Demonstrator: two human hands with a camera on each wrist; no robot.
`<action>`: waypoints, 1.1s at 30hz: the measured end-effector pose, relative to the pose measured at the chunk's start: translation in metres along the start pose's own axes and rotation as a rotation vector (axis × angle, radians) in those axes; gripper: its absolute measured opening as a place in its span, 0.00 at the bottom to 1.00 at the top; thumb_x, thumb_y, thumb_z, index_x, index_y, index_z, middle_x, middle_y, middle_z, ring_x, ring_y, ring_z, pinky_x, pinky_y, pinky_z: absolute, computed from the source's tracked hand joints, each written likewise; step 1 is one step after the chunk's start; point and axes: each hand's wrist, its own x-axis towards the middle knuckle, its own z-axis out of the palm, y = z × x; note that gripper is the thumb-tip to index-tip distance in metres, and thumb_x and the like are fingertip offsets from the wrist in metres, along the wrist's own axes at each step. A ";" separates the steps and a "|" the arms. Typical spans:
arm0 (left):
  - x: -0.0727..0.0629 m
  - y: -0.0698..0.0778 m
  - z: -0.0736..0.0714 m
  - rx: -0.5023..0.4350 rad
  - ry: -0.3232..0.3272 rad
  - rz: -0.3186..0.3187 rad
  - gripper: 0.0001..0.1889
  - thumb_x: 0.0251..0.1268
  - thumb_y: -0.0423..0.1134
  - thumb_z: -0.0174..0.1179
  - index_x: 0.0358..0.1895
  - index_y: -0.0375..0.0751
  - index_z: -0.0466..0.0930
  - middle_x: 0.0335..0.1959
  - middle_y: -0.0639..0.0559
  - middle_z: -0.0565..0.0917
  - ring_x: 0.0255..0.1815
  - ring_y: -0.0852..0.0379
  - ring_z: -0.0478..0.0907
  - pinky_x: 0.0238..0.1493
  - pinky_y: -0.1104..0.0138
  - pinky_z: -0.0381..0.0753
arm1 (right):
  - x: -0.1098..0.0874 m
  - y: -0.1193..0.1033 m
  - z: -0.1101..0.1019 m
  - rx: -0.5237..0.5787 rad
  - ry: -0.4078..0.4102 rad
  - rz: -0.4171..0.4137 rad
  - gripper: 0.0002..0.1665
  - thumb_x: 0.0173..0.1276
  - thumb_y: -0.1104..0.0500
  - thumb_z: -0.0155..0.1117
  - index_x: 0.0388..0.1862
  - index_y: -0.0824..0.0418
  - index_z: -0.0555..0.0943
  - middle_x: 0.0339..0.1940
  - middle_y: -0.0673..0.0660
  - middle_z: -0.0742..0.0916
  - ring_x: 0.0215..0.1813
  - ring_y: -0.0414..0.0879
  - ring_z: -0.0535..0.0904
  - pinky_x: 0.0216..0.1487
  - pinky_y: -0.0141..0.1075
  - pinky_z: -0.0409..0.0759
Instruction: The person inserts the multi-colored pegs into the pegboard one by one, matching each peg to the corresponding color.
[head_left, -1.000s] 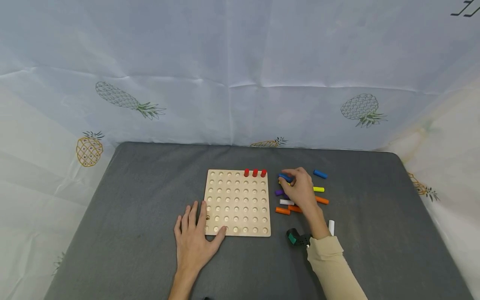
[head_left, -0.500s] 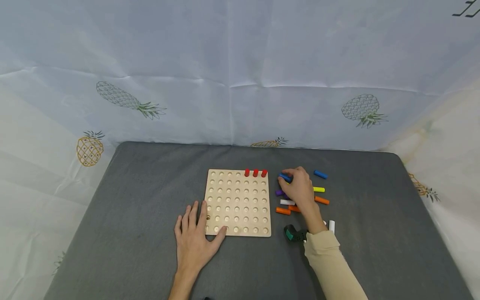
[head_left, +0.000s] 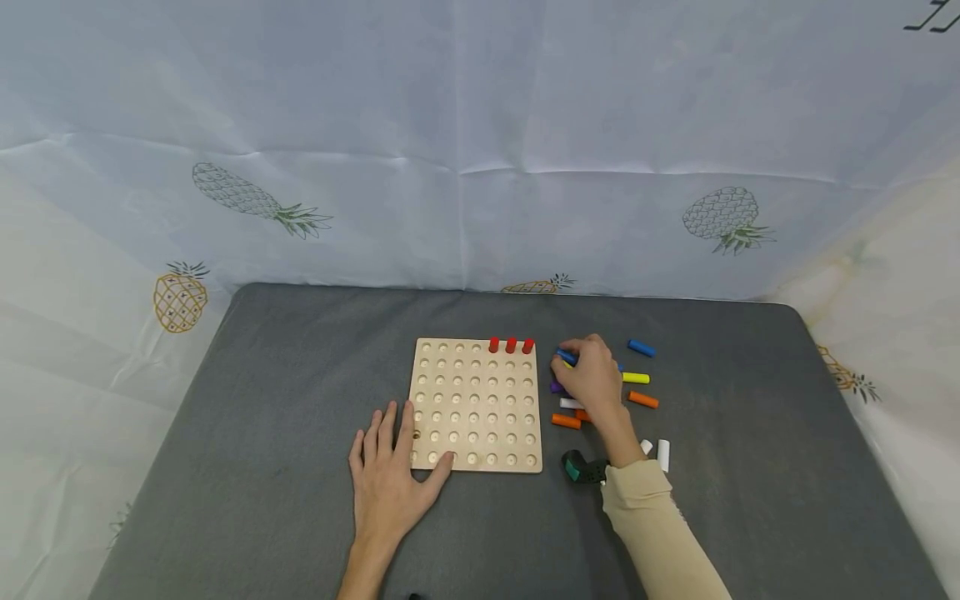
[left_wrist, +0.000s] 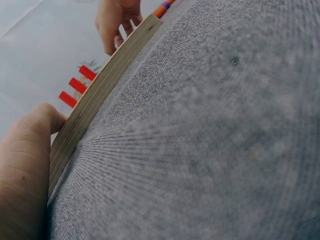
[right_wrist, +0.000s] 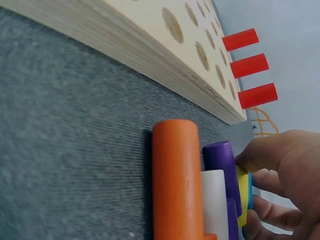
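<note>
Person's left hand: fingers spread, thumb on the wooden pegboard's near edge, a few holes hidden. Three red pegs stand in the far row's right end. Right hand, just right of the board: thumb and fingers curled round a blue peg, far end hidden. Purple peg, yellow peg partly covered. Black device at wrist: unclear.

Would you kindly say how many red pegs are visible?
3 red pegs, side by side in the board's far row, right end; the right hand may hide others.
</note>
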 end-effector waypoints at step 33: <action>0.001 0.000 -0.001 0.018 -0.015 -0.003 0.51 0.56 0.67 0.66 0.79 0.42 0.63 0.76 0.35 0.68 0.79 0.34 0.61 0.77 0.37 0.52 | -0.007 -0.001 0.004 0.043 0.081 -0.007 0.17 0.67 0.54 0.69 0.52 0.60 0.88 0.45 0.62 0.83 0.38 0.55 0.80 0.34 0.44 0.80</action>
